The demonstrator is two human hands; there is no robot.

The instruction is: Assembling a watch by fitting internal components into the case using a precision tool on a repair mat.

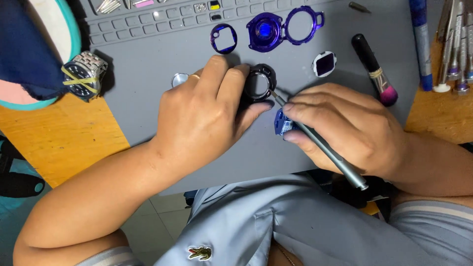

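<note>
My left hand (204,116) grips a black round watch case (259,81) on the grey work mat (148,74), fingers and thumb around its left side. My right hand (345,130) holds a grey screwdriver (320,145) like a pen; its tip touches the case's right rim. A small blue part (282,123) sits under my right fingers, partly hidden.
On the mat lie a purple ring (223,38), a blue-purple hinged case piece (283,28), a dark square-faced glass (324,64), a black brush with pink tip (375,70) and a small silver disc (179,79). A steel-bracelet watch (84,75) sits at left. Screwdrivers (456,47) stand at right.
</note>
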